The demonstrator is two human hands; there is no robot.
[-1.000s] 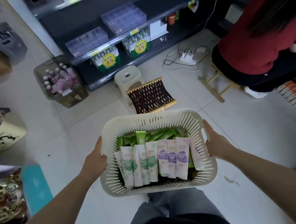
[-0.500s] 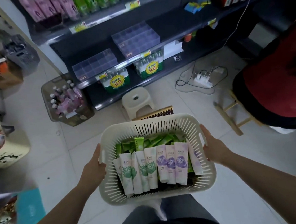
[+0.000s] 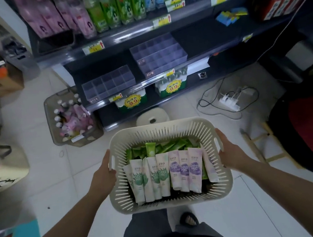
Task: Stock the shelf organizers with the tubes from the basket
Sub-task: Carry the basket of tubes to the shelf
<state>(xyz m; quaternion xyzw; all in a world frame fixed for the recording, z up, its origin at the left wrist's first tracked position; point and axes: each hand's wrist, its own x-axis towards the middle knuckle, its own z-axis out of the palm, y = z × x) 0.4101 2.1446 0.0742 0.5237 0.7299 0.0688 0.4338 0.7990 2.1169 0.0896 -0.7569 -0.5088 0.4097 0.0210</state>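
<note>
Tubes (image 3: 165, 176) fill the cream slotted basket (image 3: 164, 126), which we carry at centre frame with both hands clamped on its short sides. Our left hand (image 3: 104, 176) grips the left rim beside the handle slot and our right hand (image 3: 230, 155) grips the right rim, the fingertips hidden behind the walls. White-green and white-purple tubes lean in a row at the near side, with green ones piled behind. Just beyond the far rim a pale stool (image 3: 151, 117) stands on the floor. Above it, on the dark shelf (image 3: 201, 37), sit two clear divided organizers (image 3: 108, 84), well apart from the basket. A brown crate of bottles (image 3: 72, 124) sits at left.
</note>
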